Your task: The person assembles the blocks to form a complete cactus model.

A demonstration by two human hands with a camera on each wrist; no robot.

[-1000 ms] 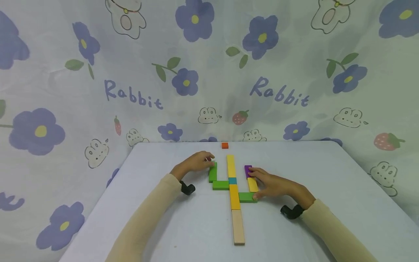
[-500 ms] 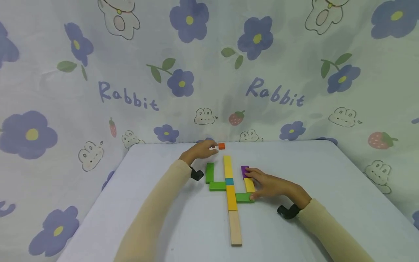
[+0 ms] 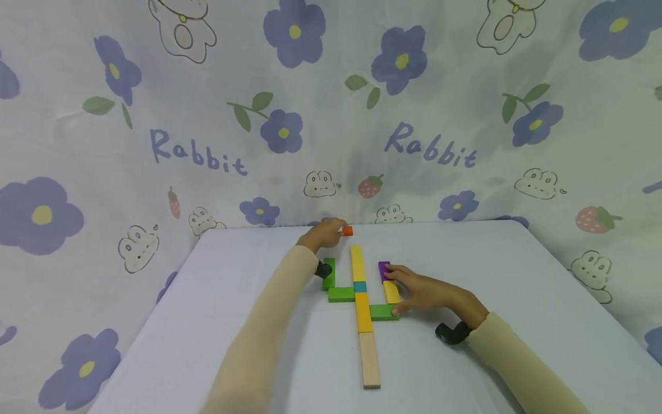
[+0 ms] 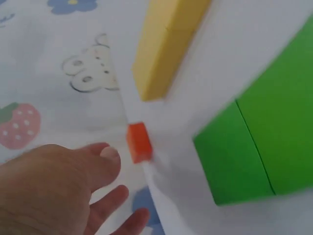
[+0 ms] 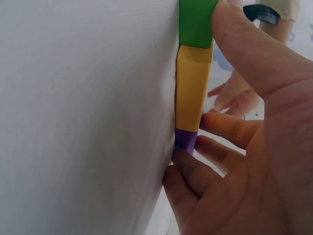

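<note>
At the table's far edge my left hand (image 3: 324, 233) reaches a small orange-red block (image 3: 349, 231), its fingertips right at the block's left side. In the left wrist view the thumb and fingers are apart, with the orange block (image 4: 139, 142) just beyond them. My right hand (image 3: 431, 293) rests along a short row of blocks: its thumb touches the end of a green block (image 3: 381, 312), its fingers lie at a purple block (image 3: 383, 271), and a yellow block (image 3: 391, 292) sits between. In the right wrist view the fingers bend against the purple block (image 5: 186, 139).
A straight column runs down the middle: pale yellow block (image 3: 358, 263), blue block (image 3: 360, 286), deep yellow block (image 3: 364, 313) and plain wood block (image 3: 369, 361). To its left, a flat green block (image 3: 341, 294) meets another green block (image 3: 329, 282). A patterned cloth (image 3: 331, 115) hangs behind the table.
My left hand has moved from the left green block away to the far edge, up to the orange-red block. The right hand stays at its row; the camera view has shifted slightly.
</note>
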